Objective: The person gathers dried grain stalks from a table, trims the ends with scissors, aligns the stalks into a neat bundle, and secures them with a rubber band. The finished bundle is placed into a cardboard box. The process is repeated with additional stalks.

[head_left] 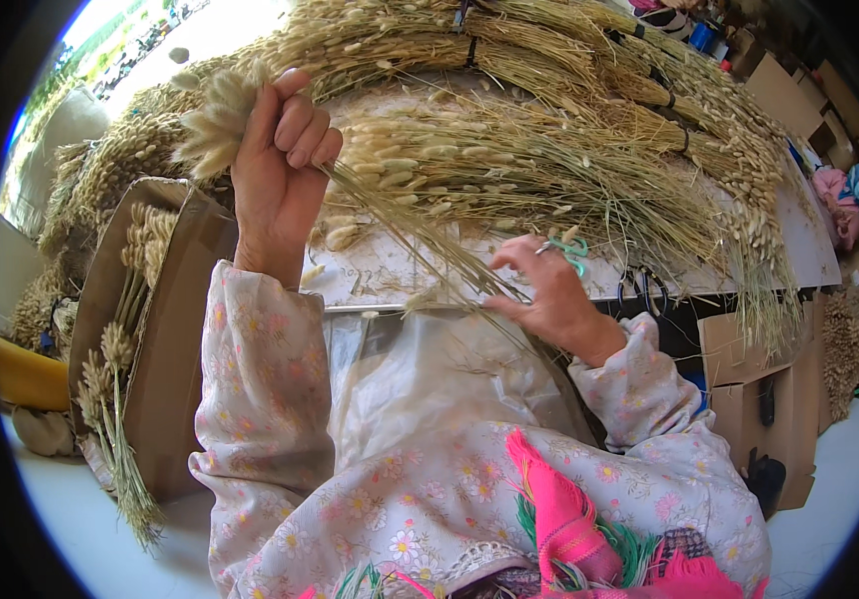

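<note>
My left hand (288, 150) is raised at upper left, its fingers closed round a bunch of dried bunny tail grass (220, 120). The pale fluffy heads stick out past the thumb side. Its long stems (410, 225) slant down to my right hand (554, 299), whose thumb and fingers curl loosely about their lower ends. Small green-handled scissors (571, 252) hang at the fingers of that same hand; their blades are hard to make out. Just beyond both hands, a loose heap of the same grass (519, 160) lies on the white table (350, 285).
Tied grass bundles (539, 50) line the table's far side. Black-handled scissors (642, 290) lie at the near edge. An open cardboard box (165, 329) with small bunches (115, 379) stands at left, another box (784, 399) at right. Clear plastic sheeting (429, 384) covers my lap.
</note>
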Available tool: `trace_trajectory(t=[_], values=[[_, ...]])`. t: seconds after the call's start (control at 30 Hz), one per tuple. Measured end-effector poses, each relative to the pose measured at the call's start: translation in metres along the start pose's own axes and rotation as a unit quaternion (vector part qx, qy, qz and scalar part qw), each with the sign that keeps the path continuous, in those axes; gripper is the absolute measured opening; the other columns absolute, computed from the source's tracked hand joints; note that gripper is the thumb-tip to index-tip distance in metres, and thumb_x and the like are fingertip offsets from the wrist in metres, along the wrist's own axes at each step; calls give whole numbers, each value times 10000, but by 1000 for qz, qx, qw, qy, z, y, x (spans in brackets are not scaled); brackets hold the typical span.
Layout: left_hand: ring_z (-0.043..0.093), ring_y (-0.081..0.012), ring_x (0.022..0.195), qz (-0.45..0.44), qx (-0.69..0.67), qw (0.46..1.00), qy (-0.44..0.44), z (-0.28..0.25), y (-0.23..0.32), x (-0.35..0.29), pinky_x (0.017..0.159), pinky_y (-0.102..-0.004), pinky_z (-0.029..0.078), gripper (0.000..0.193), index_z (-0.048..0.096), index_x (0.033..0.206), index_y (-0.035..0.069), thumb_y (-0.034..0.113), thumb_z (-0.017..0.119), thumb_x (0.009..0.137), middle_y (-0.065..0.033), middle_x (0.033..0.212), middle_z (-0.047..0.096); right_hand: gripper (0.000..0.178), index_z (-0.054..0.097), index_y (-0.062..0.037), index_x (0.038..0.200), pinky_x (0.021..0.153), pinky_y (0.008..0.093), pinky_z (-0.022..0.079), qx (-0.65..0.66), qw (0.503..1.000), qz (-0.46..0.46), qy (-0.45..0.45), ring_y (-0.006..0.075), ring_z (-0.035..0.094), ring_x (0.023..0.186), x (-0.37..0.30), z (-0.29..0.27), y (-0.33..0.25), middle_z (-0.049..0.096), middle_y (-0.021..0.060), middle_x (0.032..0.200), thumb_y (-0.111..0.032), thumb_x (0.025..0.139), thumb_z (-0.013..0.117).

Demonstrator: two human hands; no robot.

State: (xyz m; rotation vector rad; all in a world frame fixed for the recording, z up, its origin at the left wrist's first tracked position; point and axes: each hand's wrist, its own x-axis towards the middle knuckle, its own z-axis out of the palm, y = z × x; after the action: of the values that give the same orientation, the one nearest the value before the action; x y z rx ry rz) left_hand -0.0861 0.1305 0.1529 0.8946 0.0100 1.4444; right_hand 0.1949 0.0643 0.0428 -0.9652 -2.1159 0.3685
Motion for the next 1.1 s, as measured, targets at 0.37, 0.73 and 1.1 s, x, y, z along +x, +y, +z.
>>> trace_trajectory(t=[0.37,0.73,1.1], values=[[255,-60,524,0,7,1000,22,-14,2,-3,522,-223,258,327,559,1085,3,245,345,1028,60,611,271,250,622,-11,912,501,237,372,225,965,127,40,83,488,549,-2,18,-12,532,17,645,-246,952,545],[232,-59,521,19,12,998,65,-24,9,-4,514,-225,242,332,556,1082,-4,239,336,1030,60,603,254,277,655,-4,953,461,208,388,204,954,218,-4,38,494,512,-23,6,4,550,-12,591,-248,968,527],[205,-58,514,17,18,998,58,-23,7,-3,509,-229,227,352,575,1070,7,252,326,1032,66,588,235,183,664,-21,822,568,338,485,-101,936,265,-209,226,640,575,-72,-25,56,627,104,600,-190,864,607]])
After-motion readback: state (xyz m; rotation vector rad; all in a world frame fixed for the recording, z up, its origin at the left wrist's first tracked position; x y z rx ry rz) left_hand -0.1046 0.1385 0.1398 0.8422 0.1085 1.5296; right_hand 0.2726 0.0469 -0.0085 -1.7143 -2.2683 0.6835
